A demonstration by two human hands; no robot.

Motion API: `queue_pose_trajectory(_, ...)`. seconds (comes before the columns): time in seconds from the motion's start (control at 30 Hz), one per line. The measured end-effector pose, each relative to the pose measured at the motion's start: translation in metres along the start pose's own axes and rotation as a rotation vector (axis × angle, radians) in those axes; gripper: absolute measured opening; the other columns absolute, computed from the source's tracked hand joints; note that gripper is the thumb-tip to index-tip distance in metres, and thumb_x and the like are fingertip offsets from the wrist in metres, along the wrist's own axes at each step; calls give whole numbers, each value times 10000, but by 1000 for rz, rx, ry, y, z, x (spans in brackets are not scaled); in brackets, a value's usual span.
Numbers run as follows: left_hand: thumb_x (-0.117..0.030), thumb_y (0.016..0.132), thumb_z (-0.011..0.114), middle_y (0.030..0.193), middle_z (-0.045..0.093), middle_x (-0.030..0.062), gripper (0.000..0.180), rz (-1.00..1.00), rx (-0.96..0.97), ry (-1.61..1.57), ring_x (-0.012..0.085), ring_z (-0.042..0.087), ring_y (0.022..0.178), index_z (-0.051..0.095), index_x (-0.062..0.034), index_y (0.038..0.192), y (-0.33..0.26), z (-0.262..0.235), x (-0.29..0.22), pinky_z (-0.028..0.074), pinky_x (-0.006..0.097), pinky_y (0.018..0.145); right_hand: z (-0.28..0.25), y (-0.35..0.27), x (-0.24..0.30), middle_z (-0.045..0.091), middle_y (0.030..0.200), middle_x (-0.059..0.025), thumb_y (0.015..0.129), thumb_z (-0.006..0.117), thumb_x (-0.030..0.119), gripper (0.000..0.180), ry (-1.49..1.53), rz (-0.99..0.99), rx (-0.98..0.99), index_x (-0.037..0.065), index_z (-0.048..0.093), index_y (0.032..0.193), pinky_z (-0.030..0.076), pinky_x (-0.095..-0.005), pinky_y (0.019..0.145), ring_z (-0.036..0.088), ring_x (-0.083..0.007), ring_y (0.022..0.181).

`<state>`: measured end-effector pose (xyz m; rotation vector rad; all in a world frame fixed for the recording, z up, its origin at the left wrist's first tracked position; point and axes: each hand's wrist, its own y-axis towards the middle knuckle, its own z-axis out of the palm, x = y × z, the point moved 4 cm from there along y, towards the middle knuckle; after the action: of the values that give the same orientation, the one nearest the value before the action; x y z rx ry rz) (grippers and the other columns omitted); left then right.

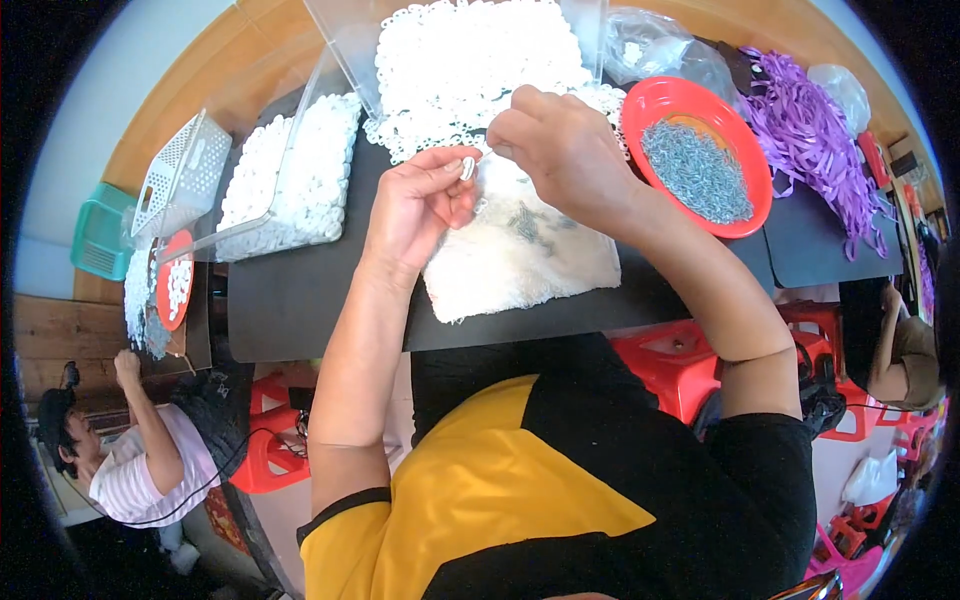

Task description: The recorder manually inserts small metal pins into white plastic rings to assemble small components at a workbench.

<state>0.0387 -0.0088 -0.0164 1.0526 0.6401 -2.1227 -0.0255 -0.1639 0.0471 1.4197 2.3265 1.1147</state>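
Note:
My left hand (412,205) pinches a small white plastic piece (467,169) between thumb and fingertips. Close beside it, my right hand (565,150) is closed in a pinch; whatever its fingertips hold is too small to make out. Both hands are above a cream cloth (530,270), on which lies a scatter of small grey metal pins (527,222). Loose white ring-shaped pieces (410,135) lie just beyond my fingers, in front of a clear bin (345,60) heaped with more. To the right of my right hand, a red bowl (634,110) holds many small metal pins (700,175).
On the left stands a clear bin (290,185) of white pieces, with a white perforated basket (185,170) and a green basket (97,235) farther out. Purple ribbons (810,140) pile up at the right, near a plastic bag (660,50). One person (150,450) sits left, another (905,360) right.

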Motion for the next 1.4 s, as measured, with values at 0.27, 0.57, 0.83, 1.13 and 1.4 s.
queue_pose_trajectory(0.27, -16, 906, 530, 704, 601, 110, 182, 26, -38, 62, 147, 517, 518, 618, 88, 1026, -1, 2, 2, 395, 237, 475, 10, -4, 1, 566, 792, -78, 721, 627, 37, 107, -41, 7, 61, 84, 608, 815, 465, -396, 660, 618, -277, 756)
queue_pose_trajectory(0.57, -10, 883, 553, 640, 590, 83, 164, 45, -93, 192, 131, 509, 487, 637, 71, 998, -1, 4, 2, 394, 226, 471, 22, -11, -3, 591, 834, -81, 756, 617, 63, 83, 43, 76, 136, 80, 616, 838, 490, -413, 681, 629, -293, 778)
queue_pose_trajectory(0.83, -36, 904, 534, 646, 591, 86, 191, 53, -81, 252, 131, 507, 489, 631, 66, 1034, -2, 3, 1, 395, 228, 478, 19, -17, -12, 620, 867, -101, 814, 619, 57, 89, 211, 258, 124, 66, 644, 899, 483, -381, 683, 623, -313, 789)
queue_pose_trajectory(1.13, -20, 898, 548, 665, 594, 75, 163, 65, -93, 250, 113, 505, 497, 643, 66, 1000, -4, 8, 2, 391, 217, 472, 27, -19, -6, 629, 801, -90, 798, 568, 82, 91, 89, 178, 48, 98, 626, 867, 486, -442, 638, 639, -324, 741)
queue_pose_trajectory(1.4, -9, 904, 541, 672, 590, 59, 153, 133, -123, 371, 100, 486, 500, 656, 55, 981, -3, 11, 2, 373, 211, 469, 32, -20, -14, 634, 807, -128, 851, 617, 132, 107, 248, 198, 190, 61, 632, 929, 475, -388, 643, 626, -311, 729)
